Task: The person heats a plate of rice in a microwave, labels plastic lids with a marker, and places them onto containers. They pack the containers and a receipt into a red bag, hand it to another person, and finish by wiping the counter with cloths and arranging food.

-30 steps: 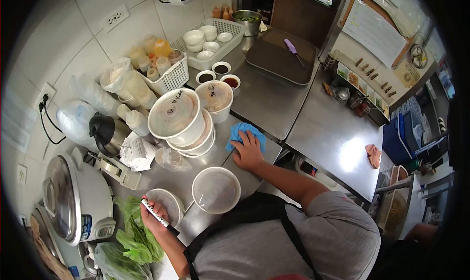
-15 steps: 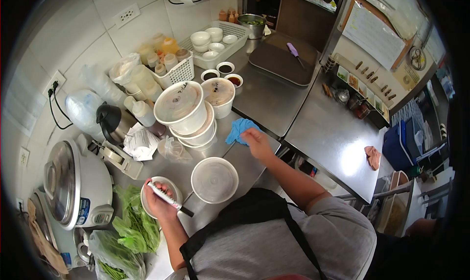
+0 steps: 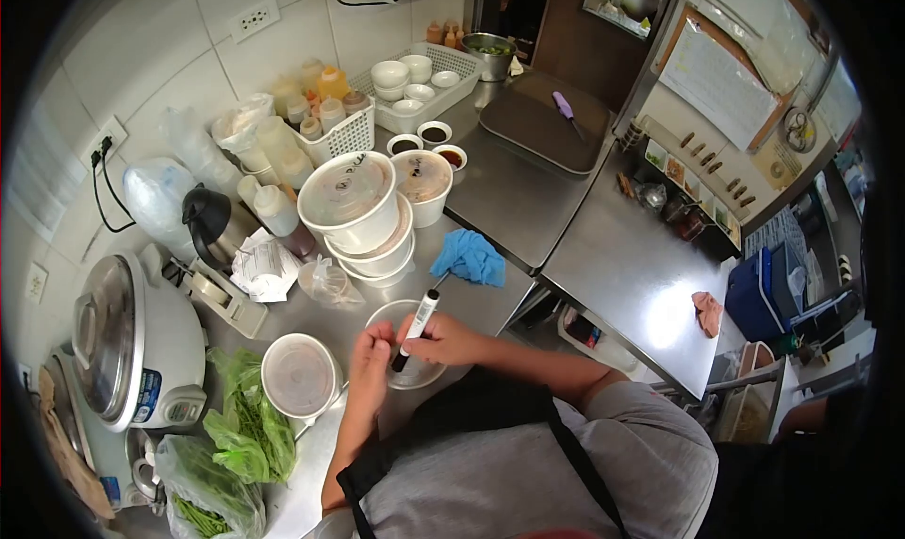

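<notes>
My right hand (image 3: 445, 339) grips a white marker (image 3: 420, 320) with black ends, held upright with a slight tilt. Close on its left is my left hand (image 3: 371, 352), its fingers curled inward; whether anything is inside them is hidden. Both hands are over a round white container with a translucent lid (image 3: 417, 381), which they partly cover. Left of them stands a smaller lidded container (image 3: 300, 375). A crumpled blue cloth (image 3: 469, 257) lies on the steel counter beyond my right hand.
Stacked lidded tubs (image 3: 349, 204) stand ahead, near small cups of dark sauce (image 3: 435, 133). A rice cooker (image 3: 141, 341) and bagged greens (image 3: 247, 416) are at left. A purple-handled knife (image 3: 564, 106) lies on the dark board (image 3: 528, 129). A gap separates the front counters.
My right hand has left the blue cloth and come over the lidded container, and now holds the marker. The left hand, which held the marker, has moved right, away from the smaller container.
</notes>
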### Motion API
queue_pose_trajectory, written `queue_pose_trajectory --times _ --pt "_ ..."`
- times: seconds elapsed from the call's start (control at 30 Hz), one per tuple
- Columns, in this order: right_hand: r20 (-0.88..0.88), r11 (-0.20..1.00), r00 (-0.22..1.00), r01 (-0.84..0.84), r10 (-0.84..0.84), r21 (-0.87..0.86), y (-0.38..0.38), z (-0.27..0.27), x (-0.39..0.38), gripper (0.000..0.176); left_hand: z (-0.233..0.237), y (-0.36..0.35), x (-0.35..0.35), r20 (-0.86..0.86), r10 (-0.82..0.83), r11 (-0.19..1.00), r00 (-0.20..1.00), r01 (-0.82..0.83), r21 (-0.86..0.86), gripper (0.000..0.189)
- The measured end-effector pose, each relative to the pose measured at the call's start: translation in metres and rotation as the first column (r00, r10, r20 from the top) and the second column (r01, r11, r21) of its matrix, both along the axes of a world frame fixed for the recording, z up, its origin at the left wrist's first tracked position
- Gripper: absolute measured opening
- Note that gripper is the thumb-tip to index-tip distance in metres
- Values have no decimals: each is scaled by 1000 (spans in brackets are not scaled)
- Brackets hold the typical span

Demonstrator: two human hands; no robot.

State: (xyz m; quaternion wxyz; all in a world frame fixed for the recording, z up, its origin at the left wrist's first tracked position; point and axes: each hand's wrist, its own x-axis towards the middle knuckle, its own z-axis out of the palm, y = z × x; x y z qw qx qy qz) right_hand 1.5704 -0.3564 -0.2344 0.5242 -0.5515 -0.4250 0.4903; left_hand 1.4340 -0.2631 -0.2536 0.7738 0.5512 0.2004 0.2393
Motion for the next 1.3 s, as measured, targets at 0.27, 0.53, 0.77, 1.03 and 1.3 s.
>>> queue_pose_trajectory --times 0.27,0.53,0.77,1.03,1.3 --pt "-119 991 990 -67 81 112 2 -16 0 8 -6 -10 -14 -234 -343 936 910 352 -1 20" --pt "130 1000 991 21 -22 9 -2 13 1 16 9 -18 -4 -238 -430 889 871 454 57 19" --pt "-350 637 815 580 -462 509 -27 53 79 15 26 -2 -21 -325 -554 780 767 614 120 14" --pt "-303 685 738 674 -603 279 -42 19 81 41 -4 20 -40 -263 278 924 924 -183 335 24" --pt "-77 269 564 503 -822 821 -76 140 114 63 -20 13 -35 -388 208 938 898 -71 339 35"
